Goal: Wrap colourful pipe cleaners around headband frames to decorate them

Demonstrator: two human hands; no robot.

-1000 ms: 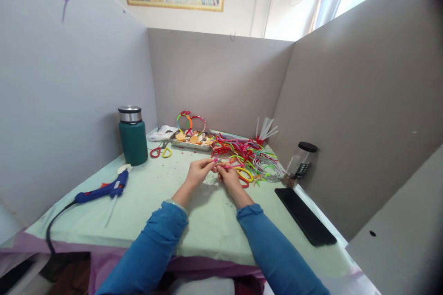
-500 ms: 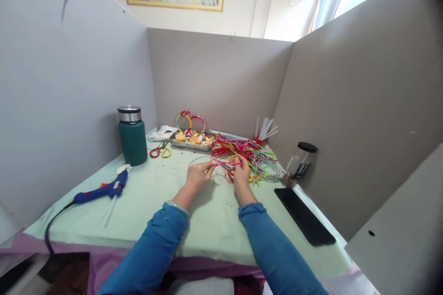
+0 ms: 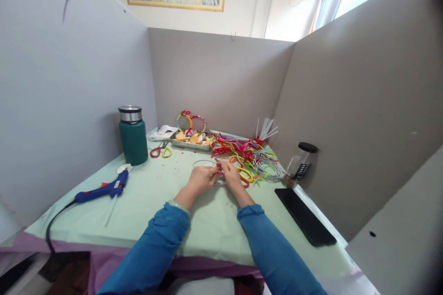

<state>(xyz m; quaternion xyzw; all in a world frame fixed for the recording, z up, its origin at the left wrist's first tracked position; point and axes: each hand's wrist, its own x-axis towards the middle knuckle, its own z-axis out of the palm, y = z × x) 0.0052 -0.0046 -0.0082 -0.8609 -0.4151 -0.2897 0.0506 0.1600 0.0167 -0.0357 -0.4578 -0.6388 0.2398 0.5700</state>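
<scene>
Both of my hands meet close together over the middle of the table. My left hand (image 3: 202,179) has its fingers pinched on a pink pipe cleaner (image 3: 220,172), of which only a short bit shows. On the same spot my right hand (image 3: 231,176) is closed, its fingertips against those of the left. A thin dark wire hoop (image 3: 204,161) curves out behind the left hand; its near part is hidden by my fingers. Scissors (image 3: 246,175) with yellow and red handles lie just right of my right hand, partly covered by it.
Behind my hands lie a pile of coloured pipe cleaners (image 3: 238,146) and a metal tray (image 3: 194,146) of small pieces. On the left are a green bottle (image 3: 133,140), a blue glue gun (image 3: 104,191) and other scissors (image 3: 161,151). A black phone-like slab (image 3: 304,216) lies right, near a clear jar (image 3: 302,163).
My right hand has moved left to meet my left hand. The pink pipe cleaner, earlier stretched between them, is now mostly hidden in my fingers, and more of the nearby scissors' handles shows.
</scene>
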